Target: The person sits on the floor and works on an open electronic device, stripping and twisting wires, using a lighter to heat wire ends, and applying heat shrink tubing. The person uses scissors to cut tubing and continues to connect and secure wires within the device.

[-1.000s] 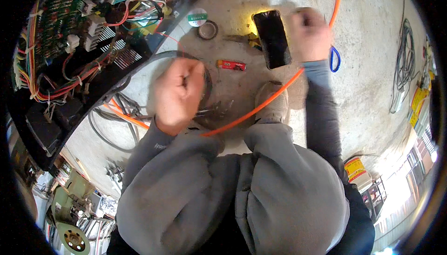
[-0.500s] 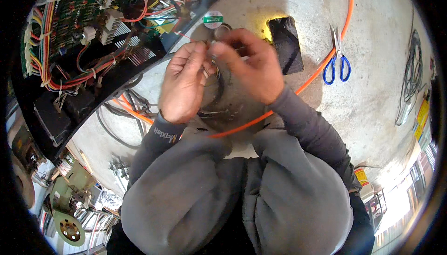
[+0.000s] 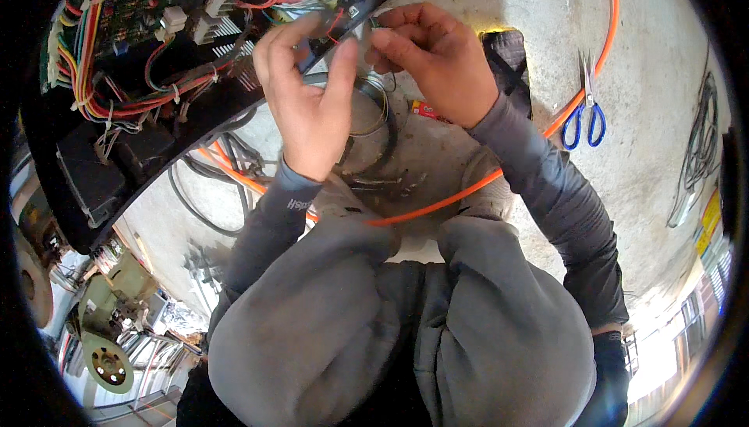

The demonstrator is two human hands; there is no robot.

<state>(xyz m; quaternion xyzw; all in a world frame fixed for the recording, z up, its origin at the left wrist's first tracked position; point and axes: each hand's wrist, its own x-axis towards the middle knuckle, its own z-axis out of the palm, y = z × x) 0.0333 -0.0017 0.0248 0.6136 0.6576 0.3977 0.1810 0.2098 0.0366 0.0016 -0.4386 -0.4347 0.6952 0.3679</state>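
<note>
My left hand (image 3: pixel 312 107) is raised beside the electronics panel, its thumb and fingers spread apart. A thin red wire (image 3: pixel 336 26) shows just beyond its thumb and fingers, near the panel's edge. To its right, my right hand (image 3: pixel 445 64) is closed, with thumb and forefinger pinched together. A small dark tip pokes out at that pinch, too small to name. Below the hands, a coil of grey cable (image 3: pixel 384 127) lies on the floor. The green circuit board (image 3: pixel 148 17) at upper left carries white connectors and bundles of coloured wires.
An orange hose (image 3: pixel 437 202) crosses the floor near my feet and curves up to the right. Blue-handled scissors (image 3: pixel 585 119) lie against it. A dark flat device (image 3: pixel 511 64) sits behind my right wrist. A small red packet (image 3: pixel 427 110) and black cables (image 3: pixel 204 201) are on the floor.
The hands were close together and have now parted. My left hand has gone from a pinch to spread fingers. Both are farther forward, and the red packet has come into sight.
</note>
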